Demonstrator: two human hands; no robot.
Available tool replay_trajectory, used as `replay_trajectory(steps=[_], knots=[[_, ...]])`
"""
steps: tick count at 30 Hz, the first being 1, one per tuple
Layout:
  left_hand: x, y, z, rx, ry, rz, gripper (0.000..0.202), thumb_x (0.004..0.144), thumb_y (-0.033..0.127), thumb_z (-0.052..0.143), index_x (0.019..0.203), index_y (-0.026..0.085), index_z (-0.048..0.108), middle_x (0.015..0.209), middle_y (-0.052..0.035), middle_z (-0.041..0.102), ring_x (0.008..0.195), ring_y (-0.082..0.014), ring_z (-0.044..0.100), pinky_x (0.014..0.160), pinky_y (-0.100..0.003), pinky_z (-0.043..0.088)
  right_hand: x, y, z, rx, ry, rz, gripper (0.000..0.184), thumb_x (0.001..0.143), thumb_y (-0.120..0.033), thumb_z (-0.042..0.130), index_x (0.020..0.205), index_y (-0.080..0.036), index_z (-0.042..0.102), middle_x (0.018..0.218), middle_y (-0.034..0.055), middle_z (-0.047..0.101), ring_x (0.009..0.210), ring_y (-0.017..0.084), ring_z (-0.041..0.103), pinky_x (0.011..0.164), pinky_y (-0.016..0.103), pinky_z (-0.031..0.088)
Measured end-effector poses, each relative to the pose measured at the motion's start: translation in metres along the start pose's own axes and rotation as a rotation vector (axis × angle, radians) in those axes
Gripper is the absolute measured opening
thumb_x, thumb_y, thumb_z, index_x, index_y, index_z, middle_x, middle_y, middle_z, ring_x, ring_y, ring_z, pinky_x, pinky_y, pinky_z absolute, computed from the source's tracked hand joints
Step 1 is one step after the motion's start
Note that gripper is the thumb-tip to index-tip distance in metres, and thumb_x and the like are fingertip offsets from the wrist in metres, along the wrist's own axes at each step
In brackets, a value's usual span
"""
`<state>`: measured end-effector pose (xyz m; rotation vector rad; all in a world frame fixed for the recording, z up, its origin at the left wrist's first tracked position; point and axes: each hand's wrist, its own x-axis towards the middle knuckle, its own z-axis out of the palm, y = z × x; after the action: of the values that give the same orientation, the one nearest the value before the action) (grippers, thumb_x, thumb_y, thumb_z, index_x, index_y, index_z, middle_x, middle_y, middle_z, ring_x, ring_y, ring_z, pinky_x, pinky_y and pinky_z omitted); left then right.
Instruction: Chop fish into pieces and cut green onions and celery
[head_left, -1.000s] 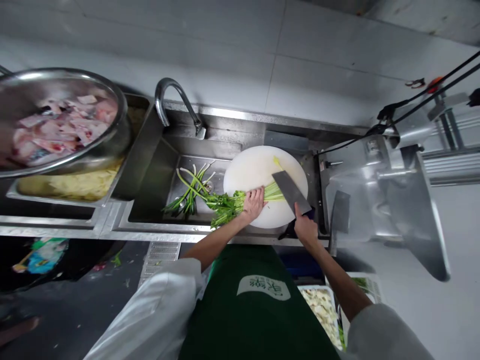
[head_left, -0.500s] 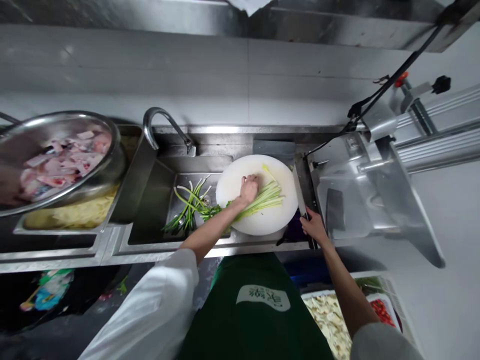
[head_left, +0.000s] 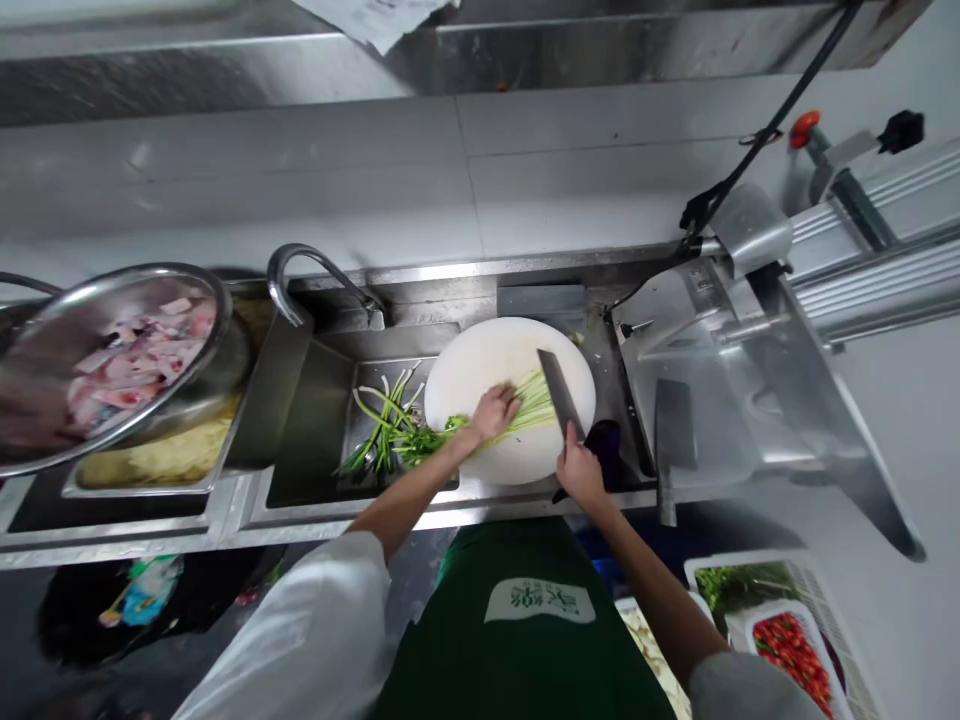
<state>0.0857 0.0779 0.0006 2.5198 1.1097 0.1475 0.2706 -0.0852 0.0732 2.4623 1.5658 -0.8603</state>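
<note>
On the round white cutting board point(head_left: 517, 467) lies a bunch of celery point(head_left: 534, 402), pale stalks to the right and leafy tops hanging off the left edge. My left hand point(head_left: 496, 411) presses down on the stalks with curled fingers. In my right hand point(head_left: 581, 473) is a cleaver point(head_left: 559, 388), gripped by its handle, its blade at the right ends of the stalks. Whether the blade touches them I cannot tell. Scallions point(head_left: 384, 420) lie in the sink point(head_left: 315, 400) left of the board.
A steel bowl of raw fish pieces point(head_left: 127, 370) sits at the left, over a tray of pale shreds point(head_left: 157, 450). A curved faucet point(head_left: 319, 262) stands behind the sink. Another cleaver point(head_left: 675, 425) rests at the right by a metal machine point(head_left: 720, 350). Red chilies point(head_left: 791, 655) are in a tray below.
The cleaver has moved left from the board's right side to above the stalk ends, carried by my right hand. My left hand stays on the celery, its fingers now lower. The view has shifted slightly.
</note>
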Motion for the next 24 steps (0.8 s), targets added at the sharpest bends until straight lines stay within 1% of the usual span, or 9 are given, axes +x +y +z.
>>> replay_trajectory(steps=[2, 3, 5, 9, 11, 14, 18, 22, 24], knots=[[-0.026, 0.016, 0.011, 0.082, 0.041, -0.029, 0.069, 0.106, 0.053, 0.039, 0.154, 0.004, 0.048, 0.152, -0.0242, 0.056, 0.141, -0.0322, 0.052, 0.115, -0.044, 0.045, -0.003, -0.014, 0.005, -0.086, -0.093, -0.047, 0.083, 0.094, -0.014, 0.045, 0.170, -0.010, 0.011, 0.113, 0.0204, 0.076, 0.101, 0.030, 0.075, 0.089, 0.036, 0.052], [-0.034, 0.023, 0.016, 0.131, 0.053, -0.043, 0.078, 0.105, 0.059, 0.038, 0.159, 0.002, 0.039, 0.158, -0.0260, 0.049, 0.147, -0.0338, 0.047, 0.119, -0.047, 0.042, -0.004, -0.017, 0.005, -0.117, -0.119, -0.066, 0.086, 0.093, -0.013, 0.046, 0.170, -0.010, 0.007, 0.111, 0.0197, 0.077, 0.101, 0.030, 0.075, 0.089, 0.035, 0.052], [-0.044, 0.031, 0.022, 0.212, 0.050, -0.057, 0.083, 0.106, 0.060, 0.034, 0.163, 0.000, 0.030, 0.163, -0.0264, 0.043, 0.153, -0.0342, 0.041, 0.123, -0.048, 0.036, -0.006, -0.015, 0.002, -0.170, -0.109, -0.085, 0.087, 0.093, -0.014, 0.047, 0.170, -0.010, 0.005, 0.108, 0.0190, 0.077, 0.100, 0.030, 0.075, 0.088, 0.034, 0.052], [-0.043, 0.029, 0.026, 0.263, 0.026, -0.039, 0.073, 0.109, 0.049, 0.028, 0.164, 0.001, 0.028, 0.164, -0.0229, 0.044, 0.154, -0.0300, 0.040, 0.126, -0.043, 0.033, -0.007, -0.001, 0.002, -0.255, 0.042, -0.055, 0.082, 0.100, -0.020, 0.040, 0.170, -0.008, 0.000, 0.110, 0.0193, 0.076, 0.095, 0.029, 0.075, 0.085, 0.035, 0.054], [-0.041, 0.025, 0.027, 0.265, 0.018, -0.016, 0.072, 0.110, 0.047, 0.028, 0.164, 0.000, 0.028, 0.164, -0.0228, 0.044, 0.154, -0.0294, 0.041, 0.127, -0.043, 0.033, -0.008, 0.005, 0.006, -0.312, 0.008, -0.019, 0.080, 0.100, -0.016, 0.037, 0.169, -0.007, -0.002, 0.107, 0.0196, 0.076, 0.093, 0.028, 0.076, 0.085, 0.035, 0.055], [-0.040, 0.022, 0.028, 0.255, 0.011, 0.007, 0.072, 0.110, 0.046, 0.028, 0.163, -0.002, 0.029, 0.163, -0.0243, 0.044, 0.154, -0.0303, 0.041, 0.127, -0.044, 0.033, -0.010, 0.011, 0.008, -0.396, -0.075, -0.026, 0.081, 0.098, -0.014, 0.039, 0.170, -0.010, 0.002, 0.103, 0.0195, 0.077, 0.093, 0.029, 0.077, 0.085, 0.036, 0.056], [-0.041, 0.022, 0.027, 0.236, 0.013, 0.035, 0.070, 0.109, 0.042, 0.030, 0.164, -0.001, 0.027, 0.163, -0.0246, 0.044, 0.154, -0.0309, 0.040, 0.127, -0.045, 0.033, -0.010, 0.009, 0.004, -0.397, 0.026, 0.012, 0.078, 0.102, -0.019, 0.036, 0.170, -0.012, -0.002, 0.109, 0.0208, 0.075, 0.093, 0.029, 0.077, 0.085, 0.038, 0.056], [-0.042, 0.020, 0.026, 0.224, -0.007, 0.050, 0.070, 0.109, 0.042, 0.031, 0.165, 0.001, 0.026, 0.164, -0.0240, 0.043, 0.155, -0.0310, 0.040, 0.127, -0.045, 0.033, -0.008, 0.009, 0.001, -0.423, -0.058, 0.027, 0.079, 0.098, -0.012, 0.037, 0.170, -0.010, 0.002, 0.103, 0.0208, 0.076, 0.095, 0.028, 0.077, 0.086, 0.035, 0.056], [-0.043, 0.019, 0.026, 0.221, -0.005, 0.050, 0.071, 0.109, 0.043, 0.030, 0.165, 0.001, 0.025, 0.164, -0.0242, 0.043, 0.155, -0.0311, 0.039, 0.128, -0.046, 0.032, -0.008, 0.012, 0.002, -0.432, -0.001, 0.005, 0.080, 0.099, -0.016, 0.040, 0.170, -0.011, 0.004, 0.102, 0.0198, 0.076, 0.094, 0.028, 0.077, 0.086, 0.035, 0.056]])
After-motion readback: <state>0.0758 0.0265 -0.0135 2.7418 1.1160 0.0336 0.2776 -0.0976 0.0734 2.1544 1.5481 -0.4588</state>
